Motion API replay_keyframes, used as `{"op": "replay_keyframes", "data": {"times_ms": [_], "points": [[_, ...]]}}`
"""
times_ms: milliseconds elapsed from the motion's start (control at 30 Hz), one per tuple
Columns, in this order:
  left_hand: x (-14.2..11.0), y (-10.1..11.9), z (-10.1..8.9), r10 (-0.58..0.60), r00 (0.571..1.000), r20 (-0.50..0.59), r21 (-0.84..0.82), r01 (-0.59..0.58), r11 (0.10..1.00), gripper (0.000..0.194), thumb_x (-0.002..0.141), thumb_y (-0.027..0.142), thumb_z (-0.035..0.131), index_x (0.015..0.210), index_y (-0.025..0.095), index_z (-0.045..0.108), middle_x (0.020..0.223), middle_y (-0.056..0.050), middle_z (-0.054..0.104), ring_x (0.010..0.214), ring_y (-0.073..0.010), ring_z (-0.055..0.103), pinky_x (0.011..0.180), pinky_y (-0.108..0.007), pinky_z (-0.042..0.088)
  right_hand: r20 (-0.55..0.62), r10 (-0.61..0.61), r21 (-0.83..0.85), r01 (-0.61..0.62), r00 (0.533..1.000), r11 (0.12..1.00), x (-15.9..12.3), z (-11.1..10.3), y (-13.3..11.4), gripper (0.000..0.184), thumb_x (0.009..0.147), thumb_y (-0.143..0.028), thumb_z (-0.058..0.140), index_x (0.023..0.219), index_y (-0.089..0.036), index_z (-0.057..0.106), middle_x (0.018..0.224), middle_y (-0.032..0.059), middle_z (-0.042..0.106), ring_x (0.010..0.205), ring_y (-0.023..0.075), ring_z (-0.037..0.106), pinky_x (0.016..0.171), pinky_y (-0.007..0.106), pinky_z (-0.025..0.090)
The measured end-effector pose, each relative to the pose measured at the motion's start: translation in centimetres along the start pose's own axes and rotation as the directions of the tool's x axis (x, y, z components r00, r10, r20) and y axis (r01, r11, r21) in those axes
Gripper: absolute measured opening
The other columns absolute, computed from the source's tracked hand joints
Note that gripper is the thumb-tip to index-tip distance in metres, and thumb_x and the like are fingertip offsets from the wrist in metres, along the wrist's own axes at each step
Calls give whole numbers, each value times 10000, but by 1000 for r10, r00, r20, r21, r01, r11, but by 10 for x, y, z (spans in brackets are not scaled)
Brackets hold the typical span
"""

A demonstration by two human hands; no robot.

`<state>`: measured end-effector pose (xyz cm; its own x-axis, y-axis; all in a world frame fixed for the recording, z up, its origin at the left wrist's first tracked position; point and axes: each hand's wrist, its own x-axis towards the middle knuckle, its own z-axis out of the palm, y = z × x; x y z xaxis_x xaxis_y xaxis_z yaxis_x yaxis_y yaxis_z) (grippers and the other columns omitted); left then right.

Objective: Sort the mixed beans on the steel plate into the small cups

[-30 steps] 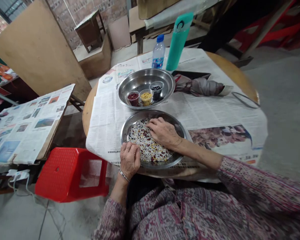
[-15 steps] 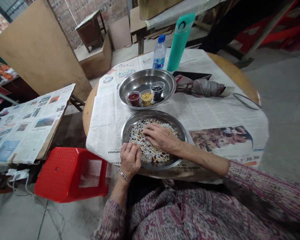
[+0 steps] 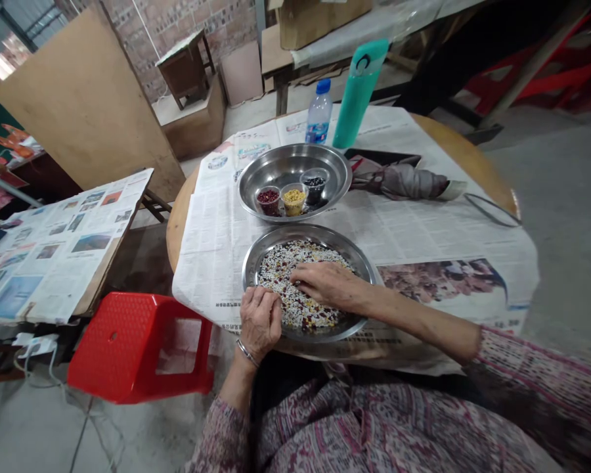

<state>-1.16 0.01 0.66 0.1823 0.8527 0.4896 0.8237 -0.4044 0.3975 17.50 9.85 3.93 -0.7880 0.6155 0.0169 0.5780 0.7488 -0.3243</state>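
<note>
A shallow steel basin (image 3: 369, 263) in front of me holds mixed grains and beans (image 3: 280, 259), white with dark red, yellow and black. My right hand (image 3: 328, 286) is over the mixture, its fingers bent and drawn together at the tips; anything pinched there is too small to make out. At the basin's near left rim rests my left hand (image 3: 260, 322), fingers curled closed. What lies inside those fingers is hidden. Behind stands a second steel basin (image 3: 263, 164) with small clear cups of red beans (image 3: 269, 200), yellow beans (image 3: 294, 199) and black beans (image 3: 315, 184).
Newspaper (image 3: 211, 249) covers the round table. A water bottle (image 3: 319, 113), a teal flask (image 3: 359, 95) and a folded grey umbrella (image 3: 408, 180) are at the back. On the left are a red plastic stool (image 3: 123, 341) and another paper-covered table (image 3: 69, 243).
My right hand has drawn slightly right and back over the mixture, its fingers more bunched. My left hand stays at the rim. The view has shifted slightly.
</note>
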Motion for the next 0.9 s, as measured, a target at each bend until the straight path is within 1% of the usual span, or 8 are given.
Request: {"op": "replay_keyframes", "data": {"times_ms": [100, 200, 300, 467, 567, 700, 800, 900], "points": [[0, 0, 0, 1, 1000, -1, -3, -1, 1000, 213, 984, 174, 392, 881, 180, 579, 864, -58, 638, 874, -192, 566, 855, -381, 427, -38, -29, -25, 28, 999, 999, 2, 4, 0, 162, 910, -135, 486, 923, -175, 642, 912, 70, 666, 820, 174, 594, 672, 277, 352], [0, 0, 0, 0, 1000, -3, -4, 0, 1000, 219, 986, 175, 391, 870, 177, 576, 860, -59, 635, 861, -190, 560, 850, -382, 425, -81, -104, -28, 102, 991, 994, 1, 12, 0, 118, 917, -201, 529, 930, -176, 644, 945, 73, 650, 884, 184, 587, 703, 275, 368], [0, 1, 0, 0, 1000, -6, -6, 0, 1000, 220, 986, 170, 387, 872, 176, 575, 863, -60, 633, 858, -188, 557, 844, -378, 425, -65, -142, -30, 141, 988, 990, -2, 16, 3, 90, 904, -219, 564, 893, -179, 644, 918, 64, 641, 869, 181, 580, 690, 271, 363], [-1, 0, 1, 4, 1000, -11, -8, -4, 1000, 204, 984, 170, 398, 873, 178, 569, 857, -55, 632, 867, -189, 562, 849, -379, 426, -47, -68, -35, 66, 997, 997, -9, 10, 9, 149, 924, -179, 505, 864, -171, 641, 869, 66, 651, 793, 169, 587, 661, 271, 346], [0, 0, 1, 7, 1000, -13, -9, -7, 1000, 202, 983, 166, 400, 877, 179, 571, 859, -53, 633, 866, -189, 562, 850, -380, 427, -36, -23, -33, 22, 999, 999, -10, 2, 8, 189, 914, -135, 470, 917, -172, 655, 896, 76, 677, 812, 178, 612, 674, 275, 361], [-1, 0, 1, -4, 1000, 0, -14, 4, 1000, 199, 981, 171, 408, 885, 180, 582, 870, -57, 634, 862, -190, 558, 847, -382, 432, -54, 25, -1, -25, 998, 1000, -4, -8, 5, 224, 895, -133, 464, 976, -182, 667, 952, 86, 712, 847, 192, 638, 709, 287, 395], [-1, 0, 1, -17, 1000, 1, -11, 17, 1000, 192, 978, 176, 419, 886, 182, 587, 875, -60, 635, 860, -193, 548, 837, -382, 432, -81, 64, 77, -57, 995, 995, 4, -16, 5, 221, 882, -151, 483, 978, -205, 675, 955, 60, 732, 873, 188, 653, 729, 284, 415], [-1, 1, 0, -25, 1000, 13, -3, 25, 1000, 189, 976, 178, 424, 878, 185, 585, 872, -59, 633, 860, -194, 545, 836, -383, 431, -167, 98, 177, -68, 981, 982, 17, -28, 7, 191, 892, -215, 501, 931, -216, 688, 909, 42, 736, 827, 177, 653, 717, 285, 428]]}}
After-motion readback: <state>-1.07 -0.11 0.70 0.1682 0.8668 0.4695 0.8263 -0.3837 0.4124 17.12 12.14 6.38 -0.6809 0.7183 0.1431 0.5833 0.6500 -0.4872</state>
